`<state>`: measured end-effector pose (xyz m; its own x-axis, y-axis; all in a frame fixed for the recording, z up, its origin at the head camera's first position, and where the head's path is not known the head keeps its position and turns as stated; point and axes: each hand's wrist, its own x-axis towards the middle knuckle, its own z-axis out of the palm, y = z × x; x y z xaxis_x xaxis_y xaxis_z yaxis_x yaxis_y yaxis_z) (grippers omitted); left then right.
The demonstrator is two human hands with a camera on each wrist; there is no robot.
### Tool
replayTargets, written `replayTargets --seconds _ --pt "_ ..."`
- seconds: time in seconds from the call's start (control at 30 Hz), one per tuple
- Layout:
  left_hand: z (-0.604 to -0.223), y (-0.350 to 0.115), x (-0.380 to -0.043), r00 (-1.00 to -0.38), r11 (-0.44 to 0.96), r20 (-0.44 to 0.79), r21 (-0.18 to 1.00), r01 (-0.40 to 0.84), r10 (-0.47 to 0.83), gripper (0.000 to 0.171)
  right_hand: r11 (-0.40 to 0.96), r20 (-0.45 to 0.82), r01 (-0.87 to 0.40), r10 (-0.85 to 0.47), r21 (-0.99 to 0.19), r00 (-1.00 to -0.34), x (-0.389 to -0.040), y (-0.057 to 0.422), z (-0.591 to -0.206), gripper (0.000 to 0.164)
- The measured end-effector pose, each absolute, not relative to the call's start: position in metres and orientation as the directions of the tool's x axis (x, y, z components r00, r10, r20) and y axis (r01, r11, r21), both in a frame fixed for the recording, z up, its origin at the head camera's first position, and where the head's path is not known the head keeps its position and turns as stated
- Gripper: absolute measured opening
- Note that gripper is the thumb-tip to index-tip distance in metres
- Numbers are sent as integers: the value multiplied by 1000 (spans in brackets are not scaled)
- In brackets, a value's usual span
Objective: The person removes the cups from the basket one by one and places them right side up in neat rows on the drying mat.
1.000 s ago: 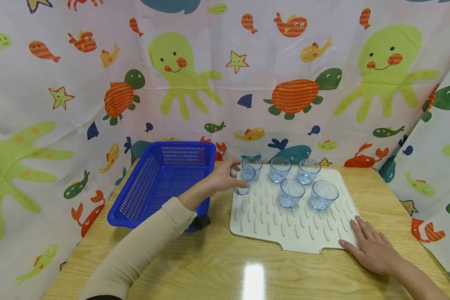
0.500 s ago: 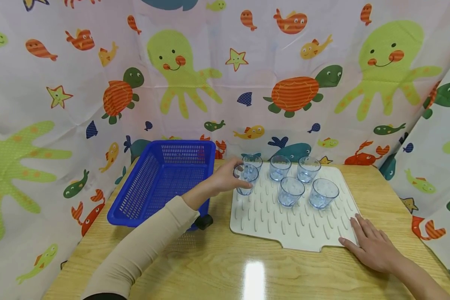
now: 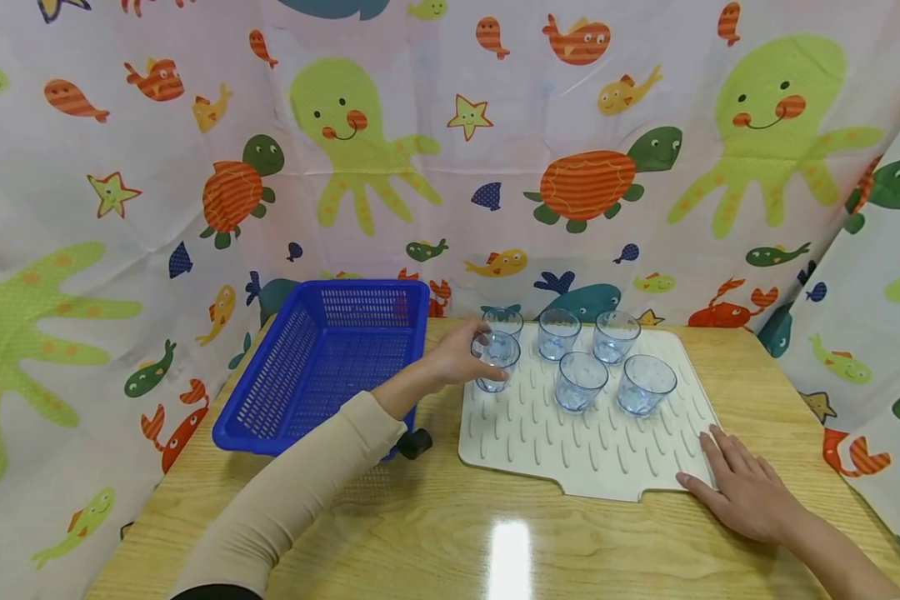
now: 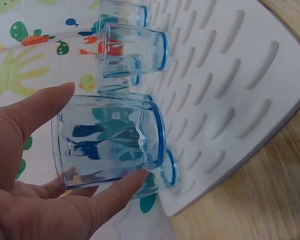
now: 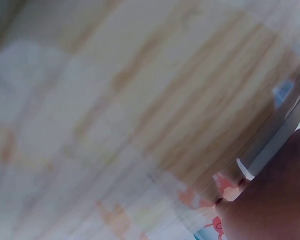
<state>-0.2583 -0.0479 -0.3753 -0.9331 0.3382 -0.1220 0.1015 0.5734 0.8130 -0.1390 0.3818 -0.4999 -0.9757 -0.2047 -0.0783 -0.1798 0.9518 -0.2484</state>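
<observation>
My left hand point(image 3: 461, 354) holds a clear bluish glass point(image 3: 497, 364) by its sides, thumb in front and fingers behind. The glass stands upright over the left part of a white ridged drying mat point(image 3: 525, 437). In the left wrist view, fingers reach along both sides of this glass point(image 4: 110, 140). Right behind it is another glass point(image 3: 504, 319), partly covered. My right hand point(image 3: 746, 496) lies with straight fingers on the mat's right edge; in the right wrist view only a dark part of the hand point(image 5: 275, 195) shows beside the mat's edge point(image 5: 280, 135).
Several more matching glasses stand on the mat in two rows, among them a front glass point(image 3: 581, 383) and a right glass point(image 3: 647, 386). A blue plastic basket point(image 3: 318, 425) sits left of the mat on the wooden table point(image 3: 420, 533). A sea-animal curtain point(image 3: 450, 208) surrounds the table.
My left hand has shifted slightly to the right with the glass, bringing it a little further onto the mat. The right hand stays on the mat's edge.
</observation>
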Motion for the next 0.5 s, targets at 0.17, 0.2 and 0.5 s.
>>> replayTargets --seconds 0.17,0.2,0.5 --pt "-376 -43 -255 -932 576 -131 812 95 338 82 947 -83 -175 -204 -270 -975 -140 384 -504 93" --pt "-376 -42 -255 -933 577 -132 812 92 334 81 946 -84 -175 -205 -274 -975 -140 385 -505 94" --pt "-388 -35 -255 -944 592 -157 804 49 291 80 946 -82 -174 -203 -274 -976 -142 387 -508 95"
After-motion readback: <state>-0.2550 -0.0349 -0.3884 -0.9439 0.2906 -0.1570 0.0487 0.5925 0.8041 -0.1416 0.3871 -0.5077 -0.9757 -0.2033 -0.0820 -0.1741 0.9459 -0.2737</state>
